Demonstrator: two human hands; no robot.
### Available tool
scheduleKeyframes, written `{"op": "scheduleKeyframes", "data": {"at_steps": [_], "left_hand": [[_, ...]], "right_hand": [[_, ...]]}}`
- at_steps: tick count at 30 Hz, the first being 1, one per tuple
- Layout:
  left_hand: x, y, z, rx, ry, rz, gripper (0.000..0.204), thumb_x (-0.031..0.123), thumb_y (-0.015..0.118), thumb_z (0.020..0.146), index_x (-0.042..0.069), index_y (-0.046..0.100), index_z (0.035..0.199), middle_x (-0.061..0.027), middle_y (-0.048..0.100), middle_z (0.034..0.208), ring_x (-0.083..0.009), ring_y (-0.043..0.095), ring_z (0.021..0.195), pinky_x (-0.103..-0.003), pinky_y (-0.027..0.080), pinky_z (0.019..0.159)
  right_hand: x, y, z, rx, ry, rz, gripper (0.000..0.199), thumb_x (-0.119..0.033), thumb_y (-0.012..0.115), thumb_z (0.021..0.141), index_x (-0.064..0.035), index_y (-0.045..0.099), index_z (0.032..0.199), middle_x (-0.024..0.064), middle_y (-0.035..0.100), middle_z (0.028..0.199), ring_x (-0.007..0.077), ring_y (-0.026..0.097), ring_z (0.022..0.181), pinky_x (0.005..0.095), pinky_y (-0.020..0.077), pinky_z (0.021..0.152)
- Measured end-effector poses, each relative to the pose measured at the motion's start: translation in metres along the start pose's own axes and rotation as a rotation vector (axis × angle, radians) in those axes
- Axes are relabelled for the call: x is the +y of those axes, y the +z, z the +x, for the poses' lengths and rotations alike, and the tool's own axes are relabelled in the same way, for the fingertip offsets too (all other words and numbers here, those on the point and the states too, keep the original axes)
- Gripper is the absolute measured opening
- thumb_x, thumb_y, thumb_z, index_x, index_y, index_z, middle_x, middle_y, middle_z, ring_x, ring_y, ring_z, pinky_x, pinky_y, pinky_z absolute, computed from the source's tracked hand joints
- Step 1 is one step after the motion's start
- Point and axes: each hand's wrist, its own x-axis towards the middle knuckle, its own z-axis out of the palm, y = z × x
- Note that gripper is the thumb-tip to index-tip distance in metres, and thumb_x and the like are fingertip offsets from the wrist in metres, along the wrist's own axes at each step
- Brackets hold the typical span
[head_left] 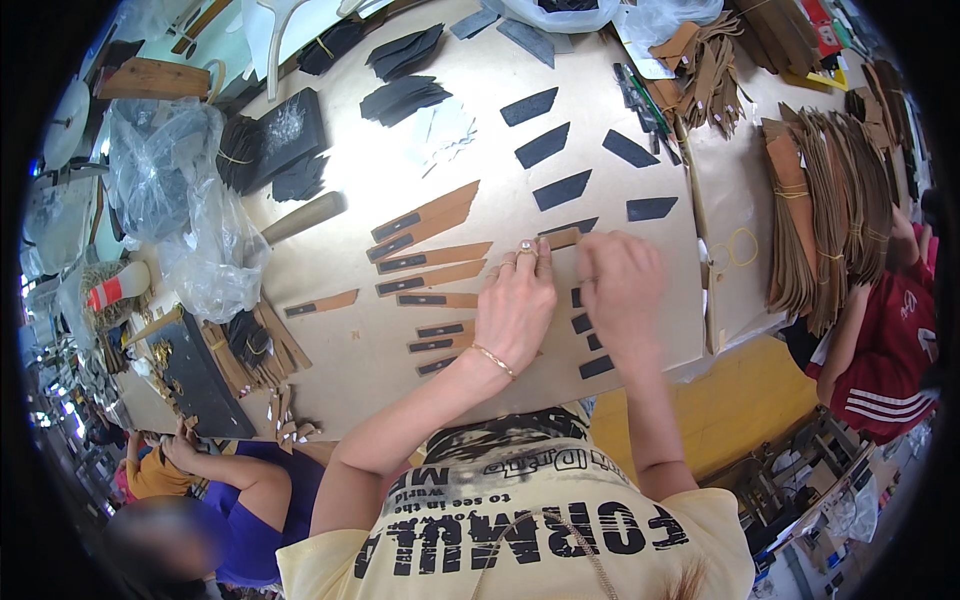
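Observation:
Both my hands press on a tan leather strip (563, 238) lying flat on the brown paper-covered table (480, 130). My left hand (515, 305), with a ring and a thin bracelet, has its fingertips on the strip's left end. My right hand (620, 290) lies palm down beside it, fingers curled over the strip's right part. Tan strips with black patches (425, 262) are laid out in a row left of my left hand. Small black pieces (590, 345) lie under and beside my right wrist.
Black parallelogram pieces (560, 190) lie spread beyond my hands. Bundles of brown strips (830, 210) are stacked at the right. Clear plastic bags (190, 220) and black stacks (285, 135) sit at the left. Other people (230, 500) sit at lower left and at the right (885, 350).

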Motion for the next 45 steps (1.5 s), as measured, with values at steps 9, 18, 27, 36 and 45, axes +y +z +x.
{"op": "scheduleKeyframes", "data": {"at_steps": [9,18,27,36,45], "left_hand": [[-0.001,0.003,0.000,0.041,-0.005,-0.002,0.044,0.001,0.057,0.082,-0.008,0.058,0.125,-0.0191,0.059,0.111,-0.0305,0.062,0.096,-0.038,0.054,0.080],[-0.001,0.001,0.000,0.047,-0.007,-0.025,0.043,-0.001,0.057,0.080,-0.008,0.059,0.122,-0.0190,0.059,0.109,-0.0303,0.063,0.095,-0.037,0.054,0.079],[-0.002,0.000,0.001,0.057,-0.010,-0.053,0.041,0.000,0.058,0.081,-0.007,0.059,0.121,-0.0173,0.059,0.106,-0.0301,0.063,0.092,-0.037,0.055,0.077],[-0.003,-0.001,0.002,0.063,-0.054,-0.136,0.040,0.000,0.061,0.080,-0.005,0.062,0.120,-0.0165,0.059,0.105,-0.0313,0.064,0.088,-0.039,0.055,0.074],[-0.027,-0.018,0.017,0.074,-0.148,-0.660,0.031,-0.003,0.058,0.082,-0.002,0.069,0.111,-0.0183,0.066,0.095,-0.0300,0.066,0.074,-0.035,0.054,0.069]], "right_hand": [[-0.007,0.010,-0.007,0.044,0.397,0.612,0.021,-0.001,0.067,0.086,-0.0034,0.049,0.096,0.0117,0.065,0.091,0.0271,0.065,0.087,0.0378,0.0494,0.072],[0.015,0.014,0.001,0.147,0.474,0.547,0.030,-0.003,0.073,0.082,-0.0039,0.047,0.098,0.0078,0.063,0.080,0.0217,0.060,0.076,0.0367,0.0446,0.074],[0.013,0.020,-0.001,0.168,0.476,0.466,0.032,-0.005,0.074,0.082,-0.0066,0.047,0.099,0.0046,0.063,0.085,0.0197,0.058,0.082,0.0375,0.0366,0.084],[0.012,0.020,-0.005,0.200,0.322,0.249,0.024,-0.005,0.071,0.081,-0.0050,0.056,0.100,0.0077,0.062,0.097,0.0258,0.057,0.095,0.0415,0.0406,0.086],[-0.018,0.024,-0.017,0.021,-0.001,0.018,0.045,0.004,0.067,0.071,-0.0027,0.066,0.115,0.0119,0.061,0.107,0.0313,0.058,0.100,0.0403,0.0496,0.085]]}}
